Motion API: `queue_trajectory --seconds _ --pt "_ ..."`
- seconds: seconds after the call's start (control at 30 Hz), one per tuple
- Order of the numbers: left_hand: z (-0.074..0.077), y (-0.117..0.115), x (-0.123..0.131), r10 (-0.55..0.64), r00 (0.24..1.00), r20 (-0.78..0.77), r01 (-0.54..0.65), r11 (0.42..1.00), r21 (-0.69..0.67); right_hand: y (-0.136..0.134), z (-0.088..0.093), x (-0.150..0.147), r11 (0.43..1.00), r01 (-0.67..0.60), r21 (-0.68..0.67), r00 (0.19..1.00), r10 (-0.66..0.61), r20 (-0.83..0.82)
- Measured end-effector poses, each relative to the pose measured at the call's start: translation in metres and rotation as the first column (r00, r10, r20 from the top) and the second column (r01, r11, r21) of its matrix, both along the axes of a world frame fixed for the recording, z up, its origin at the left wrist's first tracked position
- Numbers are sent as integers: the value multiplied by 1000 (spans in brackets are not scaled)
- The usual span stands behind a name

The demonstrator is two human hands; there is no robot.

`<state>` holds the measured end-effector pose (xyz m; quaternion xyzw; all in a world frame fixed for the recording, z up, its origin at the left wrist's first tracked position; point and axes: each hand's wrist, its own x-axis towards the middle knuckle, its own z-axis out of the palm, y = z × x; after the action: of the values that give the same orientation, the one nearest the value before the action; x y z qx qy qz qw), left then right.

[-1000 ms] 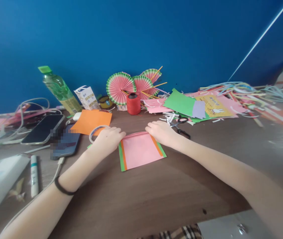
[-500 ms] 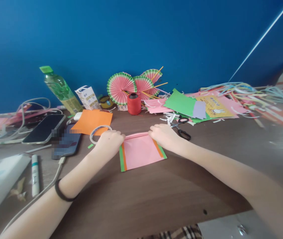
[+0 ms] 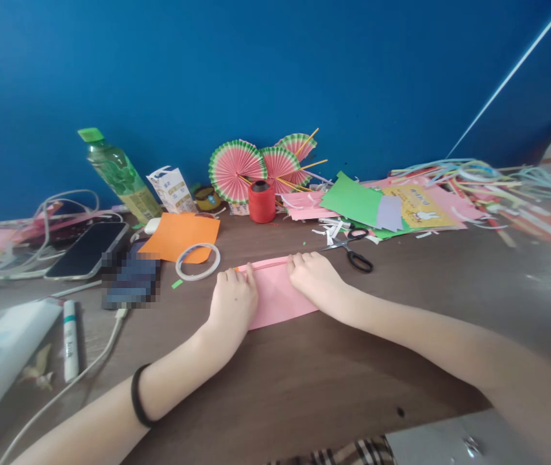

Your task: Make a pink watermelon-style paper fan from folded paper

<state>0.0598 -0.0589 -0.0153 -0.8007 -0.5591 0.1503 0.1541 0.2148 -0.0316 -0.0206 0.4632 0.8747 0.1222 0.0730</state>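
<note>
A sheet of pink paper [image 3: 278,297] lies on the table in front of me, with a narrow fold along its far edge. A bit of orange shows at its far left corner. My left hand [image 3: 233,300] covers the paper's left side, its fingers closed at the folded edge. At the right end of that fold, my right hand [image 3: 316,281] pinches the paper with bent fingers; the fingertips are partly hidden. Just beyond my right hand lie black-handled scissors [image 3: 353,248]. A roll of white tape [image 3: 197,278] rests beyond my left hand.
Pleated watermelon-coloured paper fans [image 3: 236,169] and a red thread spool [image 3: 261,203] stand by the blue wall. Coloured paper sheets [image 3: 357,201] lie at back right. At left are orange paper [image 3: 183,232], a green bottle [image 3: 120,174], a phone [image 3: 86,250] and a marker [image 3: 70,342].
My left hand has slid from the far left corner nearer to me and over the paper's left side, uncovering the tape roll. My right hand stays at the right end of the fold.
</note>
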Motion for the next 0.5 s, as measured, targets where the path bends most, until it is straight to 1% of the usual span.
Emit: queue_trajectory --seconds 0.1,0.27,0.5 --pt "-1 -3 3 4 999 -45 -5 1000 -14 -3 -4 -1 999 -7 47 1000 7 -1" --pt "-2 -2 4 16 997 -74 -17 1000 -16 -4 -12 -3 995 -17 99 999 14 40" --pt "-10 -2 4 14 1000 -28 -12 998 62 -5 -13 -7 995 11 95 1000 -12 7"
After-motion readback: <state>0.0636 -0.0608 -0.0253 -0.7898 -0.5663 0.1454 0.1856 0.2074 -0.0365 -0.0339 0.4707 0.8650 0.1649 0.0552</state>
